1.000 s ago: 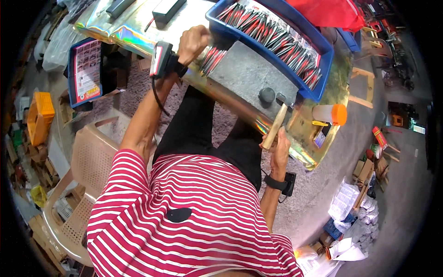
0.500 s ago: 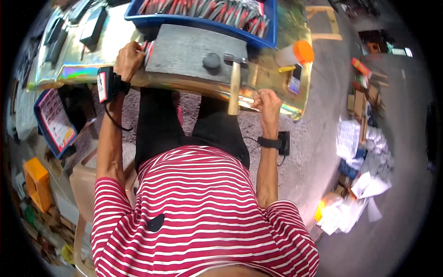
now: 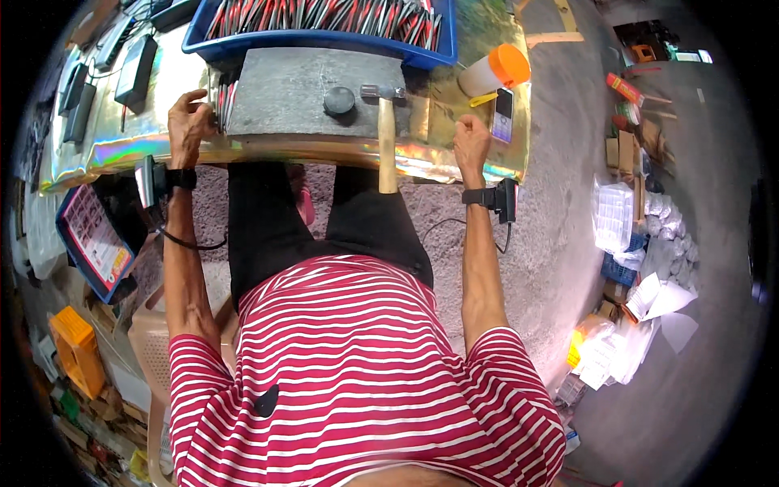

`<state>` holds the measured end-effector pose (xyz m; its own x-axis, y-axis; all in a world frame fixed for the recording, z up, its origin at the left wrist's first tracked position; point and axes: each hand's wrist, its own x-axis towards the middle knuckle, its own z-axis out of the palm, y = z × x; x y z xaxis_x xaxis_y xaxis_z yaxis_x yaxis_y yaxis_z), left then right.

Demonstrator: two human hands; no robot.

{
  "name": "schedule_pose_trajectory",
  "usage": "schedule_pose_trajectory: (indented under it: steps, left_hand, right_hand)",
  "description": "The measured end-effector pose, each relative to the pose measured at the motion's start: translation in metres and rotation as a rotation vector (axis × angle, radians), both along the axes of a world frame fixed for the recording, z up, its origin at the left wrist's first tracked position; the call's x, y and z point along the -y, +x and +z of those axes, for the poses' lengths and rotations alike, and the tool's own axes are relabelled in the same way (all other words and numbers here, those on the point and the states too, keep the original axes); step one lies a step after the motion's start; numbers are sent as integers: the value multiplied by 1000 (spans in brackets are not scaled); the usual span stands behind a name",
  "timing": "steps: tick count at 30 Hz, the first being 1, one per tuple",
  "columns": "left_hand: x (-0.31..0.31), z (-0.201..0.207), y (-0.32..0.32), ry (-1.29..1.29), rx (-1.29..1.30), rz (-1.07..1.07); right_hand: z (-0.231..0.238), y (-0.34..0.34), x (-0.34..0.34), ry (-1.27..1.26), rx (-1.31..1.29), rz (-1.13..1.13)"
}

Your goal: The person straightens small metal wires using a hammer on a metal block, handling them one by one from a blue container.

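I've got L hand just left of red/blk tools, fingers bent, can't tell if gripping. R hand loosely fisted, near table edge, R side. Hammer btwn hands, head on gray slab, handle overhanging near edge.
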<state>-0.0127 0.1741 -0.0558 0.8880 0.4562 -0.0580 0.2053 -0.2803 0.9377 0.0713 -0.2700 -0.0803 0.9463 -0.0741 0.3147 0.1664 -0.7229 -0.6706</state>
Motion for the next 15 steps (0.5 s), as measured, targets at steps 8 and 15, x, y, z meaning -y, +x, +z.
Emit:
schedule_pose_trajectory:
  steps: [8,15]
  left_hand:
    - [-6,6,-21,-724,213,60]
    - [10,24,-32,-951,316,2]
  right_hand:
    - [6,6,0,-182,-30,96]
    - [9,13,7,-437,-10,268]
